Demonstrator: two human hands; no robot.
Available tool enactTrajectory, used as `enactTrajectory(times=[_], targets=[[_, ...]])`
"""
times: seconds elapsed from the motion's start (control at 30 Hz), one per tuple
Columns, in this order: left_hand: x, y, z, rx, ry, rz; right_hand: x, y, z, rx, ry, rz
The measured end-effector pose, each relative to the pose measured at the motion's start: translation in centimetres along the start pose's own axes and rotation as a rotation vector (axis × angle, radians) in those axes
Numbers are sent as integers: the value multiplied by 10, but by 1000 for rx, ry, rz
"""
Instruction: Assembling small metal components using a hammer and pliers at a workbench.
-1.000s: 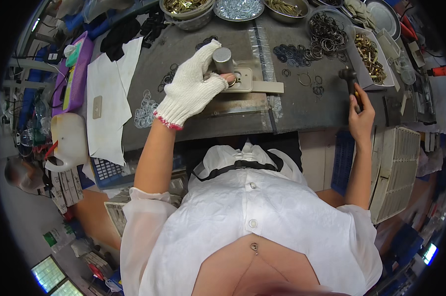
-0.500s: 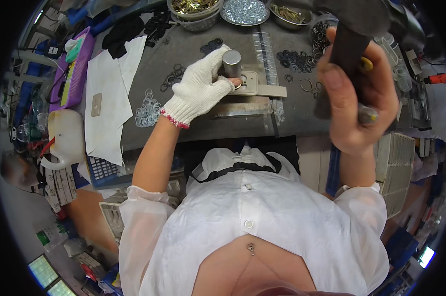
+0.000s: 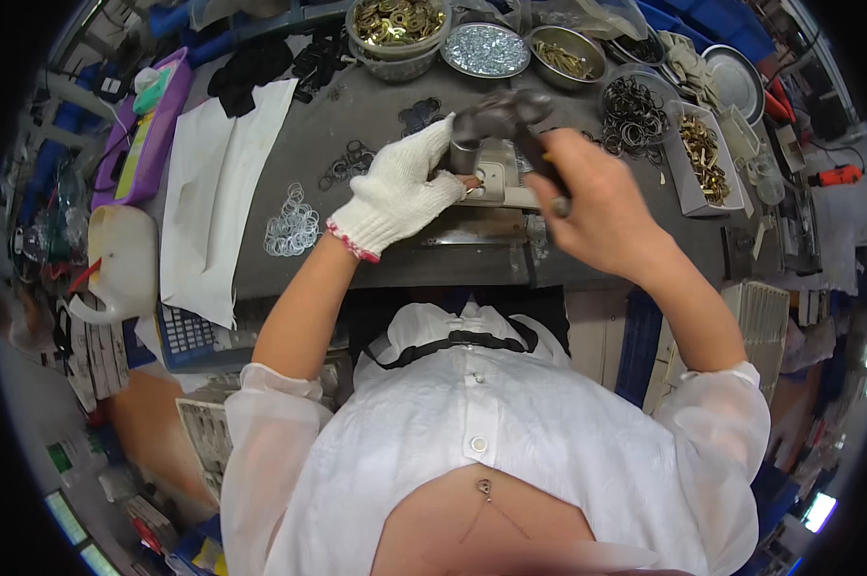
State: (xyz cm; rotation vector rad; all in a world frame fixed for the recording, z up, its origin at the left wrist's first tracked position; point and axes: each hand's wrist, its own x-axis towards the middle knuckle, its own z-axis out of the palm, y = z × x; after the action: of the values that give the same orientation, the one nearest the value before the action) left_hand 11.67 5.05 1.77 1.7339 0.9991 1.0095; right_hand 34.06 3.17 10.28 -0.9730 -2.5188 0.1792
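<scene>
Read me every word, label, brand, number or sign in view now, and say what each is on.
None is readable.
Hammer in the right hand: motion-blurred, no lettering can be made out.
Metal cylinder in the gloved left hand: no lettering seen.
White sheet: no print seen.
Yellow item in the purple basket: too small to read.

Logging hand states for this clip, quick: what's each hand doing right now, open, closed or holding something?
Left hand, gloved: closed, holding a metal cylinder.
Right hand, bare: closed, holding a hammer by its handle.
</scene>
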Motion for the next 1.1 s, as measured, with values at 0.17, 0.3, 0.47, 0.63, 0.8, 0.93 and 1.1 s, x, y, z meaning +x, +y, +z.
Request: enactTrajectory(times=[0.17,0.3,0.47,0.63,0.8,0.93,1.1], targets=[[-1,21,-3,161,-41,-173,-40,19,-7,-74,223,252],[-6,13,-3,-47,187,-180,-94,45,14,305,214,637],[-13,-32,-58,190,429,-329,-173,87,16,697,248,1010],[-19,-28,-111,918,222,-672,-200,109,2,571,107,1115],[-17,-41,-123,1122,200,-679,-181,114,-4,-275,-51,824],[-20,-24,-108,1174,309,-562,-123,90,-18,238,239,784],[-18,2,-39,541,129,-76,-43,55,5,1251,439,399]])
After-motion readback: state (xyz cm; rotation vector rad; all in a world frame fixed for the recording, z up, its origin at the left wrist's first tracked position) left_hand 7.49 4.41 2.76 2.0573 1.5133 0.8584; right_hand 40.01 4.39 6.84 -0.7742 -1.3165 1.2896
